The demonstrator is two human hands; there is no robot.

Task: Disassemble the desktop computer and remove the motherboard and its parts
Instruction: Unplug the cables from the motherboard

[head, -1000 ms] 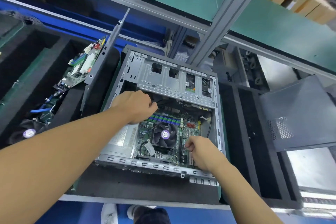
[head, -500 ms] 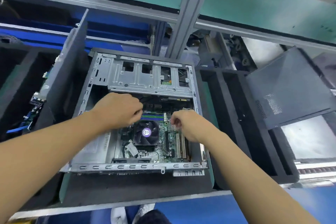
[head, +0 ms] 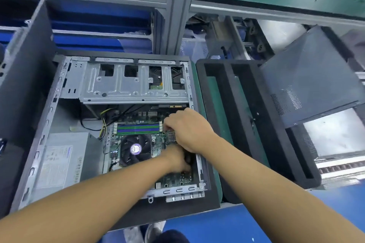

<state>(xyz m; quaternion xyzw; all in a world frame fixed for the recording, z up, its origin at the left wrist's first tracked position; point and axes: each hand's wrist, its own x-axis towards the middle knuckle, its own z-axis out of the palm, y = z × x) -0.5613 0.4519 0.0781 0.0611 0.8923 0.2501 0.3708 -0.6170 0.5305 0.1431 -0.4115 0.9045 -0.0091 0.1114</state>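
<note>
In the head view, the computer case (head: 65, 116) lies open on the foam tray (head: 177, 211), side panel off; the motherboard (head: 158, 152) sits inside with fan (head: 135, 149) and cables attached, so removal seems barely begun. Both hands work near the case's right edge: the right hand (head: 189, 130) curled, fingertips down on the board; the left hand (head: 177, 161) curled beneath it, its grip hidden.

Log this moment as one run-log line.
stage: motherboard in case | left hand: on board's right side | right hand: beside RAM slots | grip: unclear | fan: mounted
</note>
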